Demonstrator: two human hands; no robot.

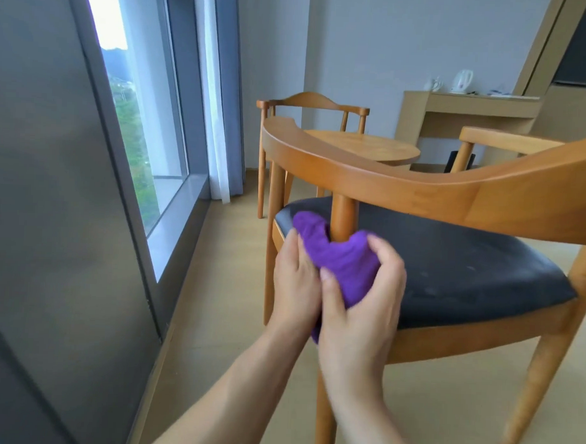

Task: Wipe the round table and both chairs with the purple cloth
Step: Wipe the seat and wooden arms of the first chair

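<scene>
Left of my left hand (294,281) runs a tall window (135,123) with a grey frame and a smooth sill; between that wall and the near chair (485,195) lies a strip of bare pale floor (224,252), the widest open room I can see on that side. My left hand has its fingers curled onto the purple cloth (337,256), gripping its left part just beside the chair's round wooden spindle (342,220). That cloth is soft and nappy, bunched into a lump that wraps around the spindle's base, lying partly on the seat's near edge. My right hand (362,294) grasps the cloth from the other side, thumb pressed into the fabric and fingers curled over its top, so both hands clench the same bundle, touching each other at the thumbs.

Beyond my hands the chair's back rail sweeps in a broad curved band of varnished honey-coloured wood, its top edge well above my knuckles. Right of my right hand spreads the seat (466,261), a black cushion with a dull leather-like surface, speckled with faint pale marks, framed by a wooden rim. Farther off stands the round table (370,146), wood-topped with a thin rounded edge, and behind it the far chair (314,104) of the same shape. To the far right, against the wall, a pale wooden desk (468,108) carries a white kettle (462,81).
</scene>
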